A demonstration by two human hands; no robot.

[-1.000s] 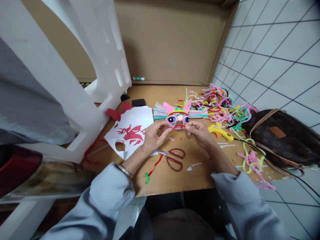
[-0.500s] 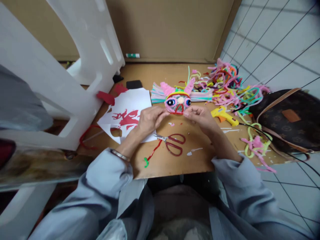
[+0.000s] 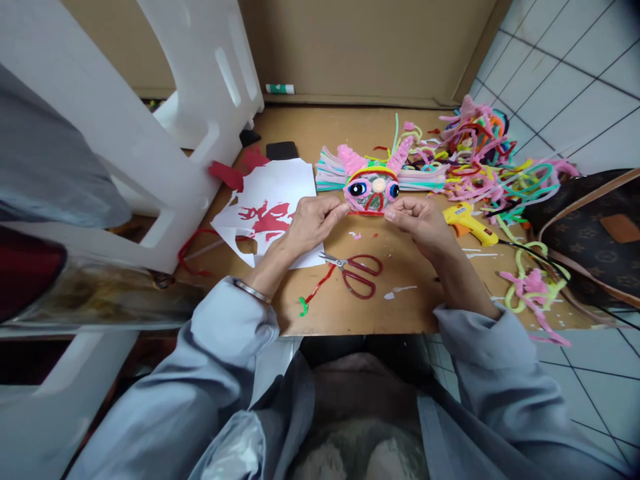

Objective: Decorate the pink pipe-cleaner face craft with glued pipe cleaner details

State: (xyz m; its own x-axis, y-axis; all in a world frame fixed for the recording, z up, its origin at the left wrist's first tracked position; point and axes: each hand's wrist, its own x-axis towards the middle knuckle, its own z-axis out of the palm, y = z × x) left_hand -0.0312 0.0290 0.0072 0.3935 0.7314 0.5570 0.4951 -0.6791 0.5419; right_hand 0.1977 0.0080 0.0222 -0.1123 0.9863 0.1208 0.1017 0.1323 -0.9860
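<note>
A colourful pipe-cleaner animal head [image 3: 373, 190] with pink ears, big blue-and-black eyes, a pale round nose and a red-edged mouth faces me above the table. My left hand [image 3: 316, 225] pinches its lower left edge between thumb and fingers. At the lower right edge, my right hand [image 3: 420, 223] does the same, fingers bent. Behind the head lies a bundle of pastel pipe cleaners [image 3: 423, 179], reaching out on both sides. Red-handled scissors [image 3: 361, 272] lie nearer to me, over a red strip [image 3: 320, 283] with a green curled end.
White paper with red cut-outs [image 3: 273, 180] lies left. A yellow glue gun [image 3: 470, 223] rests right, its cord running past a brown handbag [image 3: 595, 220]. Tangled pipe cleaners [image 3: 480, 147] fill the back right. A white plastic frame [image 3: 200, 87] stands left; a dark flat object [image 3: 281, 151] lies behind the paper.
The whole view has shifted slightly, so everything appears farther right and a bit higher. Both hands keep their hold on the animal head's lower edge.
</note>
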